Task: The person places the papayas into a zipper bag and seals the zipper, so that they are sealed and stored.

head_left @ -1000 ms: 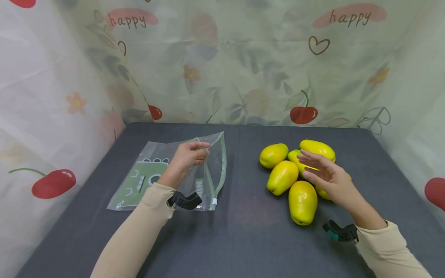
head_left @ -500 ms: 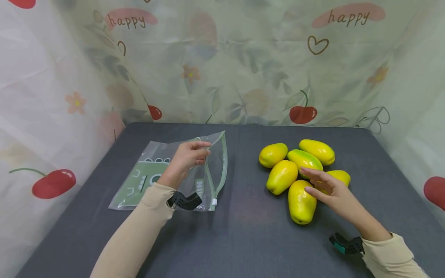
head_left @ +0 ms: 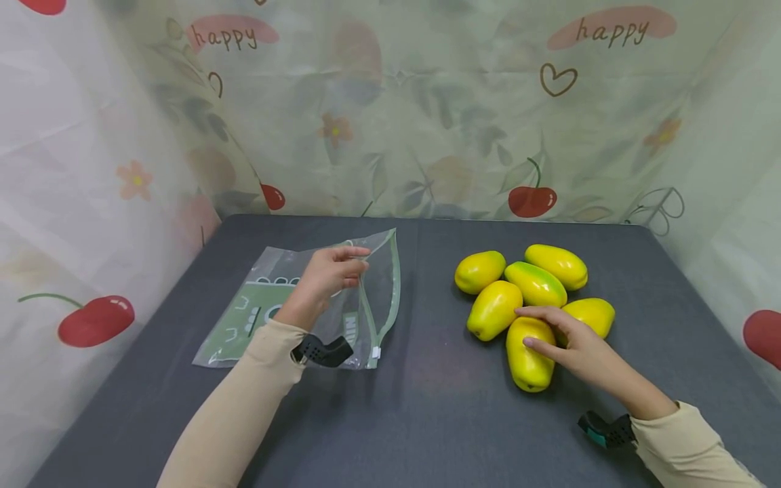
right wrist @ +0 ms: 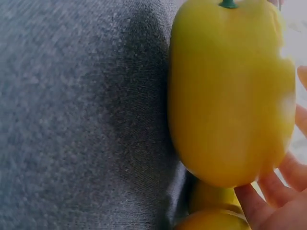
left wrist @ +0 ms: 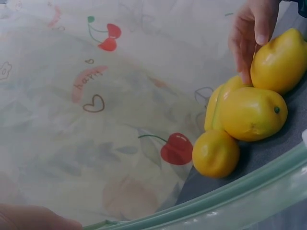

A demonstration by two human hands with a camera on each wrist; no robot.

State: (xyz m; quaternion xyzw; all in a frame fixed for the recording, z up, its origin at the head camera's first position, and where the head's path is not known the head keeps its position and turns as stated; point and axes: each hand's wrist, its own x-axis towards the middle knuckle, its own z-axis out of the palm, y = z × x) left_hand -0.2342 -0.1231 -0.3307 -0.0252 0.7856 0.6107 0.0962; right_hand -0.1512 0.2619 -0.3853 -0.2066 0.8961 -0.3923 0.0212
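Observation:
My left hand [head_left: 326, 278] pinches the upper edge of a clear plastic zip bag [head_left: 350, 305] with a green trim and a white slider [head_left: 375, 352]. The bag's mouth gapes toward the right, and its green trim [left wrist: 240, 191] crosses the bottom of the left wrist view. On the table's right side, my right hand [head_left: 576, 342] has its thumb and fingers around the upper part of the nearest yellow mango [head_left: 529, 369]. That mango [right wrist: 230, 96] fills much of the right wrist view, fingers [right wrist: 273, 189] touching its far end. It still lies on the table.
Several other yellow mangoes [head_left: 495, 310] lie close behind and beside the held one; one has a greenish top [head_left: 537, 281]. The dark grey table [head_left: 427, 420] meets a printed cloth curtain [head_left: 415, 135] at the back and sides.
My right hand has drawn back from above the rear mangoes, come down toward me and taken hold of the nearest mango. My left hand keeps its pinch on the bag.

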